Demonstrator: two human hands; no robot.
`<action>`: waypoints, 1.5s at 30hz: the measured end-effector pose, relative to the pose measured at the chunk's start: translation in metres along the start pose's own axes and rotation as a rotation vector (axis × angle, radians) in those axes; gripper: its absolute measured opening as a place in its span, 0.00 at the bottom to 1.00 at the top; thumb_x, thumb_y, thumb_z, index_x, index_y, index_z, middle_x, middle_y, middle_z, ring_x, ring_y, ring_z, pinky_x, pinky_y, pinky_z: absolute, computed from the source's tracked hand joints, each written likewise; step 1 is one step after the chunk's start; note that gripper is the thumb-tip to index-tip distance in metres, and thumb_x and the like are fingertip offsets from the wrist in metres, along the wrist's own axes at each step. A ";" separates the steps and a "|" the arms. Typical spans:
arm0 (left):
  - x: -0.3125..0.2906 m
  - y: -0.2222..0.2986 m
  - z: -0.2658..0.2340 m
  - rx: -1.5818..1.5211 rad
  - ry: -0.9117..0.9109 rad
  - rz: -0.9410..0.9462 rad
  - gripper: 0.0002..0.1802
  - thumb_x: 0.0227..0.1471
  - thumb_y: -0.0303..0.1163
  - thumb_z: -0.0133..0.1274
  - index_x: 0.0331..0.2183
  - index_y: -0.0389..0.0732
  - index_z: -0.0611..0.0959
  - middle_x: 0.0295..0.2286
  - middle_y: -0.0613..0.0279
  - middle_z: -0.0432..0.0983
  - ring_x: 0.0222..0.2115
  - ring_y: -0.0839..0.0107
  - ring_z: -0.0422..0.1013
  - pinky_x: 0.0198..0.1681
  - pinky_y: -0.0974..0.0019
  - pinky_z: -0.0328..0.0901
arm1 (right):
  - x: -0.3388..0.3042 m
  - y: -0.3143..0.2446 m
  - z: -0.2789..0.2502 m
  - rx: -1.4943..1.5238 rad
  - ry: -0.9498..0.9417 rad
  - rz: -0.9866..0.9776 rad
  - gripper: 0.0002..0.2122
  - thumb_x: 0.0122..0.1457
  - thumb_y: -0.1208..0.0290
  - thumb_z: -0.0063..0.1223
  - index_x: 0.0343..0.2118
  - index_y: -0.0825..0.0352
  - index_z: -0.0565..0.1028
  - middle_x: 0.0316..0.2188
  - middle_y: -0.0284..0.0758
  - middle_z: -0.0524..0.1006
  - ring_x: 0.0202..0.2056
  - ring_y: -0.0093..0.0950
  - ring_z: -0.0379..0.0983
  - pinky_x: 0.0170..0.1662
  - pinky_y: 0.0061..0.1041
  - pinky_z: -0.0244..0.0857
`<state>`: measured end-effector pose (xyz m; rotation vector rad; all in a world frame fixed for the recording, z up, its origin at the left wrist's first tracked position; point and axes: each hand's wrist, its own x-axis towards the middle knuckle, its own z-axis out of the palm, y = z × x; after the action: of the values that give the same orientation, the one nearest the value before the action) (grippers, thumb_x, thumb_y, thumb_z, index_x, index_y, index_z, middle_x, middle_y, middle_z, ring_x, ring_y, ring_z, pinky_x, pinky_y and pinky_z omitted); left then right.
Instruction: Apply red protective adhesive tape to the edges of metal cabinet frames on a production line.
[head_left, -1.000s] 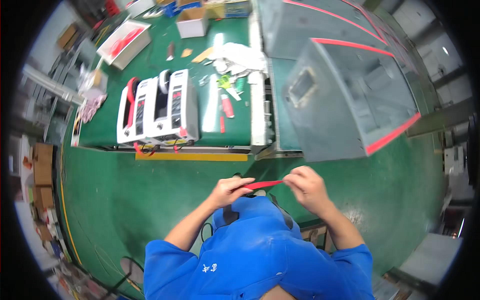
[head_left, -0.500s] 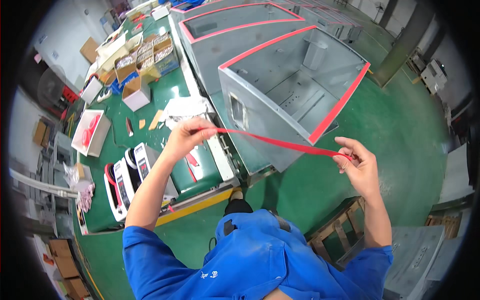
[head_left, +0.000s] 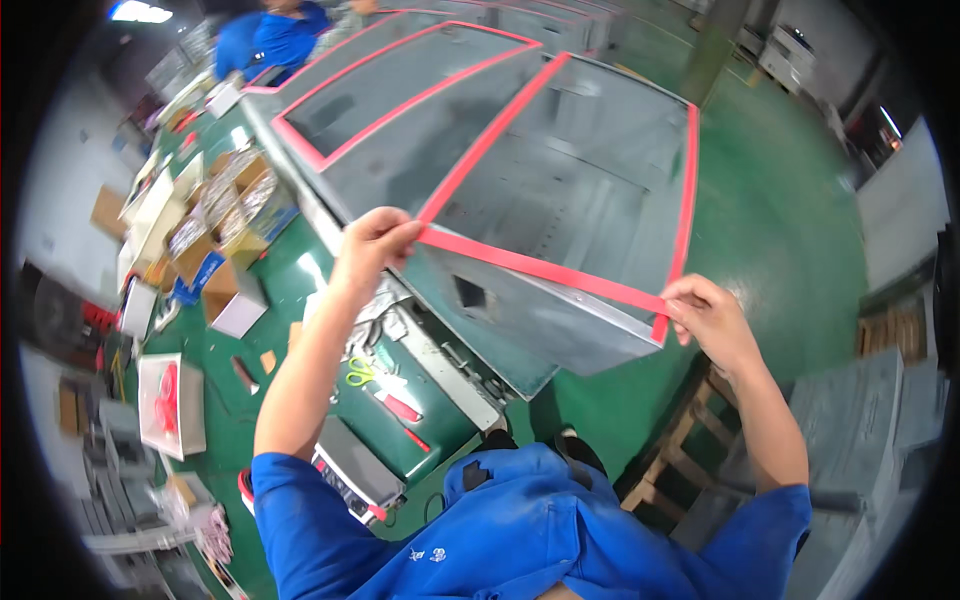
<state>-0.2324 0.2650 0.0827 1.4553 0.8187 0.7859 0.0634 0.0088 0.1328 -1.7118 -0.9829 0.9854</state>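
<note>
A strip of red tape [head_left: 540, 266] is stretched between my two hands along the near top edge of a grey metal box [head_left: 545, 315]. My left hand [head_left: 372, 250] pinches its left end at the box's near left corner. At the near right corner, my right hand [head_left: 712, 322] grips the other end between thumb and fingers. Red strips line the left and right rims of this open box. Whether the held strip touches the near rim along its whole length, I cannot tell.
On the green workbench at left lie green-handled scissors [head_left: 360, 372], a red-handled knife [head_left: 402, 408], a white tray [head_left: 188, 442] with red rolls and several cardboard boxes [head_left: 235, 300]. A second grey box [head_left: 385, 180] stands behind. A co-worker in blue [head_left: 270, 40] is far left. Wooden pallet [head_left: 672, 455] at lower right.
The view has shifted toward the box. The strip, hanging loose in front of the box before, now runs straight along its near top edge. Both hands keep hold of its ends.
</note>
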 end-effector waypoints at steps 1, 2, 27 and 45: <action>0.007 -0.003 -0.002 -0.002 -0.012 -0.025 0.06 0.45 0.27 0.54 0.28 0.36 0.77 0.21 0.67 0.71 0.19 0.81 0.66 0.20 0.79 0.60 | -0.001 -0.004 0.003 0.025 0.027 0.039 0.04 0.51 0.75 0.51 0.29 0.68 0.70 0.22 0.29 0.68 0.22 0.17 0.65 0.24 0.15 0.62; 0.008 -0.002 0.001 -0.046 0.027 -0.052 0.07 0.45 0.27 0.54 0.29 0.35 0.77 0.20 0.67 0.71 0.19 0.81 0.65 0.20 0.79 0.59 | -0.002 -0.006 0.006 0.051 0.053 0.077 0.05 0.51 0.75 0.51 0.30 0.68 0.70 0.22 0.30 0.69 0.22 0.17 0.65 0.24 0.16 0.62; 0.044 0.019 -0.008 0.100 -0.121 -0.184 0.04 0.45 0.26 0.53 0.22 0.37 0.77 0.14 0.70 0.67 0.13 0.86 0.59 0.13 0.83 0.49 | -0.002 -0.001 -0.007 -0.117 -0.004 0.271 0.06 0.51 0.75 0.50 0.29 0.73 0.69 0.23 0.36 0.72 0.21 0.22 0.70 0.24 0.19 0.65; 0.052 0.010 -0.017 0.021 -0.162 -0.245 0.03 0.43 0.20 0.51 0.21 0.37 0.76 0.18 0.70 0.68 0.13 0.86 0.60 0.13 0.84 0.53 | 0.006 0.008 -0.009 -0.204 -0.123 0.291 0.07 0.51 0.73 0.50 0.27 0.73 0.71 0.22 0.36 0.72 0.23 0.22 0.70 0.25 0.20 0.67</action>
<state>-0.2197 0.3177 0.0936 1.3849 0.8633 0.4699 0.0756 0.0094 0.1267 -2.0250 -0.9557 1.2235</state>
